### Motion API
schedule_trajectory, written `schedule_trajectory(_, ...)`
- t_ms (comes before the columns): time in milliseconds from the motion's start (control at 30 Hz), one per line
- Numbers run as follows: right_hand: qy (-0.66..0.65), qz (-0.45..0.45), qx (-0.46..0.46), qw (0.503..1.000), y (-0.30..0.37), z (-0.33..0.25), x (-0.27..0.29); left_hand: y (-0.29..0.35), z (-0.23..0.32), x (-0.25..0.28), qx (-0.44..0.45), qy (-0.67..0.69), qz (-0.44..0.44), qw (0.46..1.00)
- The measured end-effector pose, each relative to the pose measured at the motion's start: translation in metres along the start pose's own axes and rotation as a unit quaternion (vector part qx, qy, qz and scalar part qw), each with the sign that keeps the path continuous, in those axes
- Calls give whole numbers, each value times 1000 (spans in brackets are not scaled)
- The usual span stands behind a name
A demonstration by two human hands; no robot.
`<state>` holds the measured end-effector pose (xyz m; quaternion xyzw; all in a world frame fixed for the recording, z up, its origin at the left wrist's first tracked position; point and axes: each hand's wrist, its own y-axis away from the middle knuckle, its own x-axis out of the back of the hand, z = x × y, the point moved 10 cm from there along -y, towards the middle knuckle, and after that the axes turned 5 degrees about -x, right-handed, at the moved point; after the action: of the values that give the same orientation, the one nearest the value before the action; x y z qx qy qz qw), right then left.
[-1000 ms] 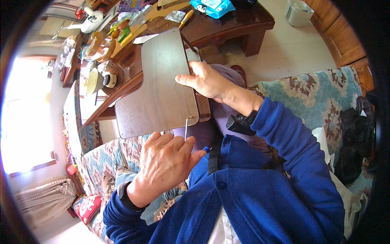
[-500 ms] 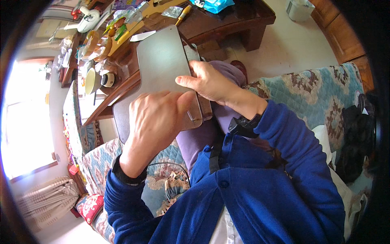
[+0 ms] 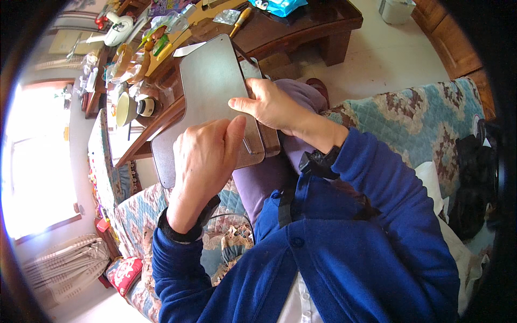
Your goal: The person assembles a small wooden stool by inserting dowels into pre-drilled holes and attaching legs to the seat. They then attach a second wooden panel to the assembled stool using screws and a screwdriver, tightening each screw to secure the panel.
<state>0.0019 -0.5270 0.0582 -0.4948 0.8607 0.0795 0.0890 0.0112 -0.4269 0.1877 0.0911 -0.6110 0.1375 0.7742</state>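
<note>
Across my lap lies a grey-brown flat panel with rounded corners and a curved cut-out along its left side. A second brown panel shows beneath its right edge. My right hand grips that edge, thumb on top and the other fingers tucked behind. Over the panel's lower part, my left hand is closed with the fingers curled under and the thumb pointing up. What it holds, if anything, is hidden by the back of the hand. A thin metal rod shows on the panel just right of the thumb.
A dark wooden table ahead bears a yellow-handled screwdriver, a blue packet, a pale bowl and clear bags. A quilted flowered sofa is around me. A whitish bin stands at far right.
My left hand has turned a little, its thumb now raised and its wrist shifted right. The small metal piece near the panel's lower right corner looks different. My right hand keeps its grip.
</note>
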Motion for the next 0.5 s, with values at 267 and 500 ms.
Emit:
schedule_trajectory(267, 64, 29, -15, 997, -6, 6, 8, -3, 57, -18, -149, 9, -9, 989)
schedule_trajectory(500, 44, -5, -23, 999, 0, 2, 4, 56, 80, -17, -241, -61, -34, 968)
